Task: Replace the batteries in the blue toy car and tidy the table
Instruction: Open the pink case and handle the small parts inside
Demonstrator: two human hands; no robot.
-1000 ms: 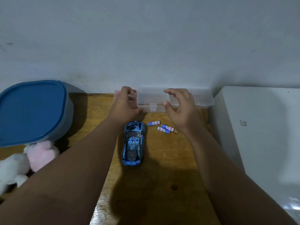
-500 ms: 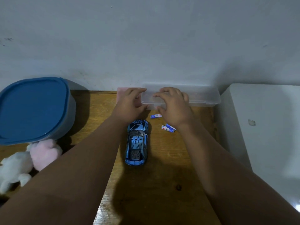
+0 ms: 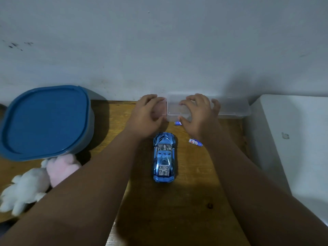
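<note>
Blue toy car (image 3: 164,158): roof up on the wooden table (image 3: 186,210), between my forearms, nose towards the wall (image 3: 159,50) and just short of my hands.
Clear plastic box (image 3: 230,108): lies lengthwise against the wall at the table's back edge, beyond the car.
Right hand (image 3: 198,116): my fingers are spread and bent over the top of the box's left half, thumb against its front edge, so I grip it from above.
Left hand (image 3: 147,118): curled over a pink piece (image 3: 160,110) at the box's left end, fingers on top, thumb in front; I cannot tell whether that piece belongs to the box.
Far battery (image 3: 178,123): peeks out beside my right thumb, just in front of the box.
Near battery (image 3: 195,142): lies right of the car's nose, partly hidden by my right wrist.
Blue-lidded tub (image 3: 44,119): stands at the table's left, well apart from the car.
Pink plush toy (image 3: 62,166): tucked against the tub's near side.
White plush toy (image 3: 26,189): touching the pink one, nearer to me.
White surface (image 3: 292,139): borders the table on the right.
</note>
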